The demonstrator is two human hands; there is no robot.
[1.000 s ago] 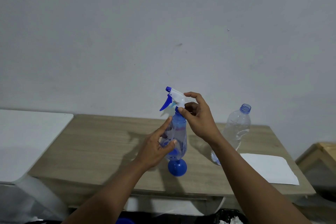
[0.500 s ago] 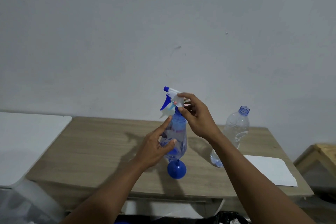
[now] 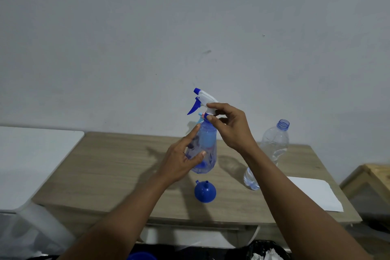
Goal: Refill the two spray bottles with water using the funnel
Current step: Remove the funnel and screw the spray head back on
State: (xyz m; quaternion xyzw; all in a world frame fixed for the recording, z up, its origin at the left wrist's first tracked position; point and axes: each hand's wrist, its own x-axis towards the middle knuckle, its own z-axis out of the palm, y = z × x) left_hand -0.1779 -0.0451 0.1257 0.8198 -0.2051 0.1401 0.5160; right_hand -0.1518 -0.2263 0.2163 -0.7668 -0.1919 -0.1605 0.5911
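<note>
We see one spray bottle point(image 3: 205, 150) lifted above mid-surface point(image 3: 118, 167) — left hand point(image 3: 181, 160) gripping its body, right hand point(image 3: 230, 126) pinching the trigger head point(image 3: 203, 99). One funnel point(image 3: 205, 192) lies near the front edge — one uncapped water bottle point(image 3: 272, 150), little inside.

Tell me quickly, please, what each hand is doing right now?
Left hand: closed around the body of the spray bottle, holding it above the table.
Right hand: fingertips pinched on the trigger head at its collar.
</note>
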